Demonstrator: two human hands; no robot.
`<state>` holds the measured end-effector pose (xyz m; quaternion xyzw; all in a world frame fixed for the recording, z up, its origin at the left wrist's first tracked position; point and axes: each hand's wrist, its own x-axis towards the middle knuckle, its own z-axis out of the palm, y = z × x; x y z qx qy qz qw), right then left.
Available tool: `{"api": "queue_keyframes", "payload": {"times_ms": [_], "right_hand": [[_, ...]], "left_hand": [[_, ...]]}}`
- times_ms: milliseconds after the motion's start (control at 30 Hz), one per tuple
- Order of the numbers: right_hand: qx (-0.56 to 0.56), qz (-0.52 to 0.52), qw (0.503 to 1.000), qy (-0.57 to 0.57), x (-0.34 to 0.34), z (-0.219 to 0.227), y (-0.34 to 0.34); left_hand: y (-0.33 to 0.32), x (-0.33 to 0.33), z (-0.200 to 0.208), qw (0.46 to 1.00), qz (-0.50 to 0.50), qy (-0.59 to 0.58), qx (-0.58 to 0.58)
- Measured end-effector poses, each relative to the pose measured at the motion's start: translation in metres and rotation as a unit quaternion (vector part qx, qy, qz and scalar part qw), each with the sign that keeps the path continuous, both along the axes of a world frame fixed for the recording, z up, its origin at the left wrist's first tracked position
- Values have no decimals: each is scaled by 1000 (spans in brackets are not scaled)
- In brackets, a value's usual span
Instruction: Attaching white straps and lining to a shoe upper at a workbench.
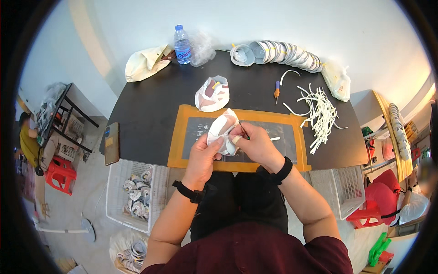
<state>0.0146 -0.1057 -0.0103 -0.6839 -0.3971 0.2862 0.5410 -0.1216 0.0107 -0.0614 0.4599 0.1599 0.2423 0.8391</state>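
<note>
My left hand (204, 155) is closed around the side of a white and pale pink shoe upper (222, 125), held above the taped mat. My right hand (253, 145) pinches a slim dark tool (243, 129) against the upper's right edge; its kind is too small to make out, and the fingers hide part of it. Just beyond lies a second shoe upper (212, 94) with pink panels and a yellow tag. A white lace end (274, 139) shows beside my right hand.
Orange tape (180, 137) frames the mat on the dark table. A loose pile of white laces (319, 116) and an orange-handled tool (276, 90) lie at right. Nested uppers (283, 55), a water bottle (182, 45) and a phone (111, 144) edge the table. Crates (157, 196) stand below.
</note>
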Motion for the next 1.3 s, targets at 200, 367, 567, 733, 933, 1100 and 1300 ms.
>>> {"api": "queue_keyframes", "payload": {"times_ms": [200, 367, 567, 733, 933, 1100, 1300], "right_hand": [[3, 3, 1000, -5, 4, -4, -1], [-10, 15, 999, -28, 6, 0, -4], [-15, 19, 999, -28, 7, -5, -4], [4, 21, 1000, 2, 5, -6, -1], [8, 22, 999, -36, 6, -9, 0], [-7, 16, 998, -55, 3, -3, 0], [18, -2, 993, -116, 1, -11, 3]], "left_hand": [[-1, 0, 2, 1000, -1, 7, 6], [-4, 0, 5, 1000, 3, 8, 1], [-6, 0, 8, 1000, 10, 14, 1], [-9, 1, 8, 999, 25, 24, 15], [-14, 2, 9, 997, 51, 25, 43], [-23, 7, 8, 993, 101, 24, 59], [-25, 8, 8, 988, 117, 45, 85]]}}
